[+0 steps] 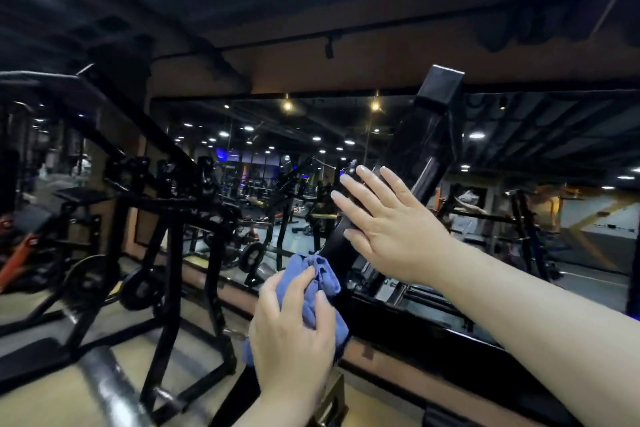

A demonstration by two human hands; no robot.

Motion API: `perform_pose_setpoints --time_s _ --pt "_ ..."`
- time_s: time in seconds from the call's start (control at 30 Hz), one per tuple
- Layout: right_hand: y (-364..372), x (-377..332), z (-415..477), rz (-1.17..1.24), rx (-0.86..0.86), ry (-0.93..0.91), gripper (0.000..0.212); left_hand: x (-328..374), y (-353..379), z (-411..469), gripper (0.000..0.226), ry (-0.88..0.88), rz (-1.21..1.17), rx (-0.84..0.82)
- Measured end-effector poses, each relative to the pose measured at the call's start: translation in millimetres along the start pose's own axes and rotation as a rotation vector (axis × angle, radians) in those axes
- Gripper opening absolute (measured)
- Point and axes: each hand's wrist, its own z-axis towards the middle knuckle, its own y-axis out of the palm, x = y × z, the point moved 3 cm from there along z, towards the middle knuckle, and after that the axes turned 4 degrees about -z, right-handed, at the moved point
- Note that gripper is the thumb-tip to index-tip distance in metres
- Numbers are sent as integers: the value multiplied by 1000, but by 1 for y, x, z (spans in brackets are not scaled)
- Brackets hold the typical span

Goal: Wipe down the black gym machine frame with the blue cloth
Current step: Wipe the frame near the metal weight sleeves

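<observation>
A slanted black frame beam (427, 149) of the gym machine rises from the lower middle to a square cap at the upper right. My right hand (388, 218) lies flat against this beam, fingers straight and spread. Lower down, my left hand (294, 333) grips a bunched blue cloth (320, 276) and holds it against the beam's lower part. The section of beam behind both hands is hidden.
Another black machine (180, 218) with weight plates (142, 288) stands at the left on a tan floor. A silver bar (107, 388) crosses the lower left. A wide wall mirror (294, 149) behind reflects the gym and ceiling lights.
</observation>
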Motion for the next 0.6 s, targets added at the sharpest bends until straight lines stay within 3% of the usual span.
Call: perform_pose_setpoints --time_s 0.17,0.3,0.37,0.53,0.6 --pt "9 -31 1 -48 73 0 63 20 5 19 36 -200 -53 -9" --pt "7 -37 -3 -70 109 -26 63 9 -6 -4 41 -14 -26 -35" --pt "11 -51 -8 -65 98 -59 64 -18 -16 -28 37 -17 0 -9" --pt "18 -86 -21 -40 134 -163 61 -78 -46 -82 42 -405 2 124" --pt "18 -101 -24 -32 132 -212 60 -78 -43 -84 44 -470 12 164"
